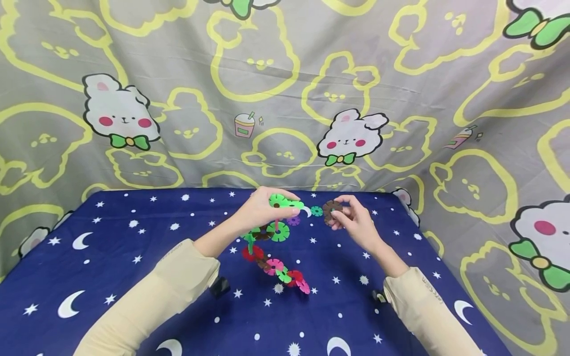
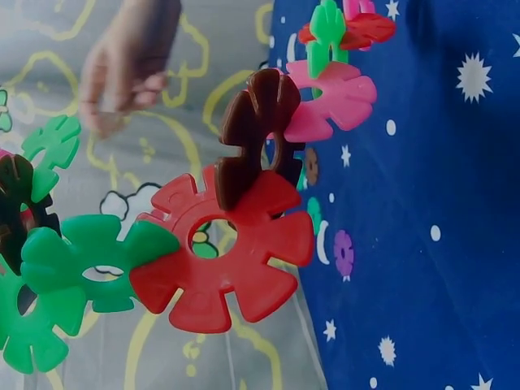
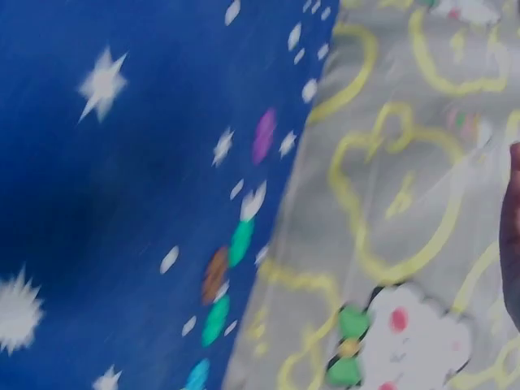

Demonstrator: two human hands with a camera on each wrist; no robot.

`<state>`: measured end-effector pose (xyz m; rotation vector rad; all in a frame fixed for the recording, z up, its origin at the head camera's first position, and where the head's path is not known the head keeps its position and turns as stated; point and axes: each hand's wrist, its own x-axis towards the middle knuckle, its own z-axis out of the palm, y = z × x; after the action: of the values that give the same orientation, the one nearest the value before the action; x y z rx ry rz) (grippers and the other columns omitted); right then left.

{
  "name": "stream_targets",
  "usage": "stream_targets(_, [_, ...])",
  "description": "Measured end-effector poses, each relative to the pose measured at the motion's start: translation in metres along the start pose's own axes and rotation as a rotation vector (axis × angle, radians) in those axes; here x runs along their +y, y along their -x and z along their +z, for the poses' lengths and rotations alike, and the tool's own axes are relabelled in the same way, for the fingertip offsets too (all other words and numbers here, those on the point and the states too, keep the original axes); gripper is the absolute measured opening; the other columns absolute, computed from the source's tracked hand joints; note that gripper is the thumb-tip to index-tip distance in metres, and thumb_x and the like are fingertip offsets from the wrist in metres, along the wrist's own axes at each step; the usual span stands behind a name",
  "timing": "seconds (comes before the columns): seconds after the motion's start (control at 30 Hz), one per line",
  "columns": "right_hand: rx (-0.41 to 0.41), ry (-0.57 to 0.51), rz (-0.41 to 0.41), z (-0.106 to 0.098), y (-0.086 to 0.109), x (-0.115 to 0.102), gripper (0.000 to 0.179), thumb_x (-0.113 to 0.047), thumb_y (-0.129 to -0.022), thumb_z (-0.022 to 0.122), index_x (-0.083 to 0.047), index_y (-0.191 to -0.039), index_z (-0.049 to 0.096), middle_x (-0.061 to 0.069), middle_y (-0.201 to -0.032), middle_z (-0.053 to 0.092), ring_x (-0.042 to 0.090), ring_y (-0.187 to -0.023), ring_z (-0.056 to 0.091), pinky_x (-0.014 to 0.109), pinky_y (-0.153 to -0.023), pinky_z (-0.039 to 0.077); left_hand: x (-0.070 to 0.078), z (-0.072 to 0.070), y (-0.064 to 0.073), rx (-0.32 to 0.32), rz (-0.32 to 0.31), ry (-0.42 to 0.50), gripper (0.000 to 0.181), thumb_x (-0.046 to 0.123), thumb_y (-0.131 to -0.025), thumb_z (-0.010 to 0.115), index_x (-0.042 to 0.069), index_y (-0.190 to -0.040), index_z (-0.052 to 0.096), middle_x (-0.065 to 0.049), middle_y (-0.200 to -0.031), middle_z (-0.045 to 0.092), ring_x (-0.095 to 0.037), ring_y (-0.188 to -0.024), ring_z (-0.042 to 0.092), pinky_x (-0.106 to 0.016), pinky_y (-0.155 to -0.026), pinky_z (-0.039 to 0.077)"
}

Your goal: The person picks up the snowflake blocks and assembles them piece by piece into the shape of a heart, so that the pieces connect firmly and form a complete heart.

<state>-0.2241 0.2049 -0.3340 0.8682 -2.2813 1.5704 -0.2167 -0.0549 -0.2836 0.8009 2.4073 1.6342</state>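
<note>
While the left hand (image 1: 260,206) clamps its fingers on green discs (image 1: 280,199), a linked disc chain (image 1: 273,267) trails below toward the near side; rightward, the right hand's (image 1: 358,225) fingers pinch a brown disc (image 1: 328,206). Between them, teal (image 1: 316,211) and purple discs (image 1: 294,220) lie on the counter (image 1: 240,331).

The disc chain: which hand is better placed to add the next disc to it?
Right, I would judge. The right hand seems to pinch a brown disc, while the left hand holds the disc chain up.
</note>
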Motion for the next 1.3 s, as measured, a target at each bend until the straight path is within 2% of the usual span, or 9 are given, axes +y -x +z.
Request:
stream_targets(0.2, [0.017,-0.134,-0.201,0.02,0.0,-0.015,0.023,0.015,-0.087,0.046,0.014,-0.108,0.037,0.031,-0.072,0.058,0.011,-0.06,0.063,0.025,-0.053,0.052,-0.002,0.003,0.0,-0.016,0.012,-0.01,0.035,0.027,-0.08,0.069,0.011,-0.111,0.065,-0.004,-0.058,0.062,-0.023,-0.051,0.059,-0.031,-0.05,0.043])
stream_targets(0.37, [-0.001,-0.142,-0.29,0.031,-0.001,-0.029,0.023,0.011,-0.088,0.049,0.013,-0.108,0.038,0.03,-0.075,0.059,0.006,-0.065,0.063,0.023,-0.055,0.052,-0.001,0.004,0.001,-0.029,0.03,0.005,0.035,0.024,-0.08,0.069,0.009,-0.111,0.064,-0.005,-0.073,0.067,-0.024,-0.049,0.059,-0.035,-0.054,0.049])
stream_targets(0.47, [0.012,-0.126,-0.31,0.036,-0.002,-0.031,0.024,0.013,-0.086,0.049,0.013,-0.108,0.039,0.03,-0.076,0.06,0.003,-0.066,0.063,0.023,-0.055,0.052,0.0,0.005,0.001,-0.032,0.039,0.006,0.035,0.023,-0.08,0.069,0.007,-0.111,0.064,-0.005,-0.081,0.069,-0.024,-0.049,0.058,-0.037,-0.054,0.05])
stream_targets(0.6, [0.048,-0.091,-0.338,0.039,-0.002,-0.031,0.027,0.019,-0.082,0.05,0.014,-0.107,0.041,0.03,-0.075,0.061,0.0,-0.066,0.062,0.022,-0.054,0.052,0.001,0.006,0.002,-0.026,0.039,-0.003,0.035,0.023,-0.08,0.069,0.007,-0.111,0.064,-0.005,-0.083,0.069,-0.024,-0.048,0.058,-0.037,-0.053,0.05])
stream_targets(0.83, [0.091,-0.062,-0.365,0.041,0.0,-0.032,0.028,0.018,-0.082,0.052,0.013,-0.108,0.043,0.028,-0.075,0.062,0.001,-0.066,0.062,0.022,-0.054,0.051,0.0,0.006,0.002,-0.027,0.044,-0.002,0.035,0.023,-0.08,0.07,0.007,-0.111,0.064,-0.006,-0.078,0.068,-0.024,-0.048,0.057,-0.037,-0.052,0.049])
stream_targets(1.07, [0.125,-0.04,-0.384,0.042,0.0,-0.033,0.03,0.021,-0.08,0.052,0.013,-0.108,0.043,0.026,-0.071,0.061,0.003,-0.063,0.062,0.022,-0.053,0.051,0.002,0.006,0.003,-0.024,0.037,-0.017,0.035,0.024,-0.079,0.07,0.008,-0.111,0.064,-0.006,-0.083,0.068,-0.024,-0.048,0.058,-0.036,-0.053,0.05])
stream_targets(1.3, [0.096,-0.026,-0.415,0.045,0.0,-0.034,0.027,0.016,-0.082,0.053,0.013,-0.108,0.044,0.026,-0.074,0.062,0.001,-0.067,0.062,0.023,-0.053,0.051,0.001,0.007,0.003,-0.06,0.068,-0.022,0.033,0.023,-0.079,0.07,0.008,-0.108,0.065,-0.005,-0.081,0.068,-0.024,-0.046,0.056,-0.037,-0.052,0.05])
